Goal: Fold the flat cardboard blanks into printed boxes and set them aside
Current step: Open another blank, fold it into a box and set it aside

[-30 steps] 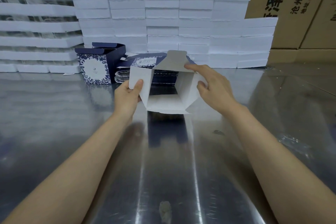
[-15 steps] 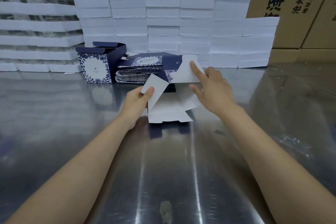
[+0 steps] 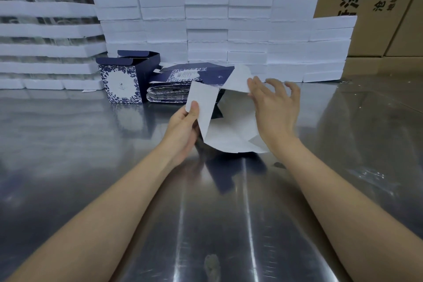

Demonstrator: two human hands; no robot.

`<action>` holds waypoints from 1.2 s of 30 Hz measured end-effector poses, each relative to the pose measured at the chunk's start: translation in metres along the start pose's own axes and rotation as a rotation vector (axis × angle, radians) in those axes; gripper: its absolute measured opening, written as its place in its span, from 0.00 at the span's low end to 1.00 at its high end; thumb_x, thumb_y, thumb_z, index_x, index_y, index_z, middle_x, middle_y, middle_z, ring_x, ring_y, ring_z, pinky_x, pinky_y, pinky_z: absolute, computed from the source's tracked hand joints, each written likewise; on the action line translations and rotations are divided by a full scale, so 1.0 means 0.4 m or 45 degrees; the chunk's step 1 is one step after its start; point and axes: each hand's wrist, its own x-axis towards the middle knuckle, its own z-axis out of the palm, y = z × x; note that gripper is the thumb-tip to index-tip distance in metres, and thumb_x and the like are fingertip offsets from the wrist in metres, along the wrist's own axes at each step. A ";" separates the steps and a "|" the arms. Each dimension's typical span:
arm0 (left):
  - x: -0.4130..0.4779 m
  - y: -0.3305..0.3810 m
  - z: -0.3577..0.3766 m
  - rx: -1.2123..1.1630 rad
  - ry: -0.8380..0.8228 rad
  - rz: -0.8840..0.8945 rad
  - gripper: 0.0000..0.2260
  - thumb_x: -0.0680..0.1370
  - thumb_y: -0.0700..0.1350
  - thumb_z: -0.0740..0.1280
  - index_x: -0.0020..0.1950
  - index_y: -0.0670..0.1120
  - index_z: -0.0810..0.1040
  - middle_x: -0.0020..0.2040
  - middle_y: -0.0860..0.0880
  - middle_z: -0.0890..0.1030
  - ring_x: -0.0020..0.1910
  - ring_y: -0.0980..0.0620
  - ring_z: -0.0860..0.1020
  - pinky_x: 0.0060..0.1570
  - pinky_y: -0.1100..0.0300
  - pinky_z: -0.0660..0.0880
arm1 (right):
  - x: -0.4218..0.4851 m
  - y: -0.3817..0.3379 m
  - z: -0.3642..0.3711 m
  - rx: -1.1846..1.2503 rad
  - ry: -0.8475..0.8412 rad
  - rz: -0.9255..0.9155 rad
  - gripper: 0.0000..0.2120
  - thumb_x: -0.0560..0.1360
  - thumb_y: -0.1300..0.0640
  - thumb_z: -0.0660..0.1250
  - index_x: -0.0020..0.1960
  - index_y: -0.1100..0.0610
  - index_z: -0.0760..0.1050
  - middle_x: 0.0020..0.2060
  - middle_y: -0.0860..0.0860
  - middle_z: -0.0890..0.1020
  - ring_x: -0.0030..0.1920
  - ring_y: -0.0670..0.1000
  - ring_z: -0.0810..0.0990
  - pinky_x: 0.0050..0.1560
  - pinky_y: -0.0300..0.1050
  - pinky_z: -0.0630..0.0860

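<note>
Since half-second ago, my right hand [image 3: 274, 107] lifted, fingers spread; left hand [image 3: 186, 126] pinches blank [image 3: 229, 135] flap mid-frame, steadying fold.

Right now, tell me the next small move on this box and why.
Probably fold the side flap inward. The left hand pinches it standing up, the right hand is at the opposite flap, and the half-formed box shows its white inside open.
</note>
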 end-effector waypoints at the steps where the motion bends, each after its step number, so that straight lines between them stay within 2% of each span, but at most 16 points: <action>1: -0.003 -0.001 0.011 -0.050 0.023 -0.003 0.12 0.83 0.47 0.57 0.59 0.43 0.77 0.56 0.47 0.83 0.56 0.49 0.81 0.61 0.53 0.76 | 0.003 -0.006 -0.002 0.046 -0.017 -0.002 0.14 0.75 0.65 0.67 0.59 0.56 0.80 0.54 0.49 0.84 0.53 0.54 0.82 0.65 0.56 0.68; 3: -0.006 -0.004 0.026 -0.123 0.047 -0.011 0.14 0.84 0.47 0.56 0.63 0.41 0.75 0.62 0.44 0.80 0.63 0.46 0.78 0.65 0.50 0.72 | 0.006 -0.019 -0.012 0.143 -0.076 0.002 0.17 0.73 0.69 0.64 0.59 0.59 0.79 0.51 0.52 0.85 0.51 0.56 0.82 0.70 0.60 0.60; 6: -0.009 -0.008 0.036 -0.174 0.060 -0.016 0.15 0.84 0.48 0.55 0.64 0.41 0.74 0.62 0.44 0.80 0.63 0.47 0.78 0.67 0.51 0.71 | 0.015 -0.034 -0.032 0.110 -0.061 -0.001 0.18 0.68 0.72 0.62 0.54 0.60 0.81 0.38 0.53 0.84 0.41 0.56 0.81 0.70 0.60 0.61; 9: -0.010 -0.012 0.035 -0.184 0.059 -0.017 0.15 0.84 0.49 0.55 0.63 0.42 0.75 0.60 0.45 0.81 0.61 0.49 0.79 0.65 0.53 0.73 | 0.018 -0.034 -0.034 0.105 -0.229 0.026 0.20 0.72 0.71 0.57 0.58 0.58 0.80 0.39 0.54 0.83 0.45 0.57 0.80 0.73 0.53 0.53; 11: -0.008 -0.012 0.030 -0.187 0.067 -0.017 0.15 0.84 0.49 0.55 0.62 0.43 0.76 0.59 0.46 0.82 0.60 0.49 0.80 0.61 0.55 0.75 | 0.023 -0.032 -0.042 0.095 -0.274 0.058 0.18 0.75 0.68 0.57 0.58 0.56 0.79 0.39 0.53 0.83 0.46 0.57 0.79 0.72 0.50 0.51; 13: -0.002 -0.005 0.025 -0.201 0.100 -0.001 0.13 0.84 0.48 0.56 0.60 0.44 0.76 0.56 0.47 0.83 0.57 0.50 0.81 0.56 0.57 0.78 | 0.032 -0.033 -0.053 0.136 -0.284 0.104 0.13 0.80 0.61 0.57 0.55 0.52 0.80 0.40 0.51 0.84 0.45 0.55 0.80 0.71 0.45 0.48; 15: 0.004 0.006 0.014 -0.248 0.148 0.032 0.12 0.84 0.48 0.56 0.58 0.44 0.76 0.52 0.49 0.85 0.52 0.52 0.83 0.52 0.59 0.79 | 0.044 -0.029 -0.066 0.473 -0.230 0.205 0.09 0.79 0.56 0.61 0.50 0.52 0.81 0.41 0.48 0.85 0.44 0.51 0.81 0.71 0.42 0.50; 17: 0.009 0.020 -0.002 -0.307 0.199 0.059 0.10 0.84 0.48 0.56 0.56 0.46 0.76 0.48 0.51 0.86 0.49 0.54 0.83 0.52 0.58 0.79 | 0.058 -0.011 -0.085 1.061 -0.232 0.377 0.05 0.76 0.57 0.67 0.45 0.53 0.82 0.40 0.45 0.85 0.43 0.45 0.82 0.68 0.41 0.63; 19: 0.013 0.032 -0.016 -0.321 0.255 0.061 0.10 0.84 0.50 0.57 0.55 0.48 0.76 0.48 0.53 0.86 0.49 0.55 0.83 0.56 0.56 0.78 | 0.062 0.011 -0.099 1.457 -0.290 0.480 0.03 0.75 0.60 0.69 0.43 0.55 0.82 0.39 0.46 0.84 0.43 0.44 0.82 0.58 0.41 0.75; 22: 0.016 0.039 -0.027 -0.317 0.315 0.039 0.10 0.83 0.51 0.58 0.54 0.49 0.76 0.48 0.53 0.86 0.50 0.55 0.83 0.57 0.55 0.78 | 0.045 0.013 -0.104 1.659 -0.355 0.480 0.04 0.76 0.60 0.69 0.46 0.57 0.83 0.45 0.50 0.85 0.50 0.47 0.82 0.55 0.41 0.76; 25: 0.019 0.040 -0.034 -0.331 0.352 0.026 0.10 0.83 0.51 0.59 0.56 0.48 0.76 0.53 0.51 0.84 0.50 0.55 0.83 0.52 0.57 0.80 | 0.025 -0.001 -0.096 1.691 -0.371 0.407 0.07 0.77 0.63 0.67 0.52 0.57 0.82 0.53 0.48 0.83 0.54 0.41 0.80 0.51 0.34 0.75; 27: 0.021 0.042 -0.042 -0.345 0.372 0.033 0.11 0.83 0.51 0.59 0.58 0.47 0.76 0.55 0.50 0.83 0.51 0.54 0.83 0.52 0.58 0.80 | 0.021 -0.010 -0.088 1.599 -0.289 0.379 0.12 0.77 0.66 0.63 0.56 0.57 0.80 0.54 0.44 0.82 0.52 0.38 0.79 0.48 0.33 0.74; 29: 0.024 0.047 -0.052 -0.320 0.402 0.031 0.12 0.82 0.52 0.60 0.59 0.46 0.75 0.55 0.49 0.83 0.50 0.53 0.83 0.52 0.55 0.80 | 0.021 -0.013 -0.081 1.506 -0.123 0.405 0.15 0.78 0.70 0.58 0.56 0.58 0.79 0.54 0.43 0.81 0.51 0.40 0.79 0.46 0.35 0.72; 32: 0.026 0.056 -0.060 -0.286 0.394 0.035 0.11 0.81 0.52 0.63 0.54 0.46 0.76 0.48 0.50 0.85 0.46 0.53 0.84 0.49 0.52 0.81 | 0.014 -0.008 -0.070 1.484 -0.101 0.382 0.19 0.74 0.74 0.54 0.47 0.59 0.80 0.59 0.50 0.79 0.62 0.48 0.76 0.53 0.35 0.70; 34: 0.025 0.057 -0.060 -0.324 0.366 0.037 0.10 0.80 0.51 0.64 0.53 0.46 0.77 0.46 0.50 0.86 0.46 0.53 0.84 0.50 0.55 0.81 | 0.011 0.001 -0.067 1.597 -0.238 0.385 0.19 0.70 0.71 0.53 0.45 0.58 0.80 0.65 0.50 0.75 0.67 0.43 0.70 0.63 0.35 0.66; 36: 0.022 0.056 -0.057 -0.347 0.338 0.038 0.09 0.80 0.50 0.65 0.53 0.45 0.77 0.46 0.50 0.86 0.46 0.54 0.84 0.48 0.57 0.81 | 0.012 0.011 -0.067 1.670 -0.367 0.437 0.19 0.66 0.67 0.53 0.44 0.55 0.81 0.70 0.43 0.67 0.70 0.36 0.63 0.69 0.39 0.62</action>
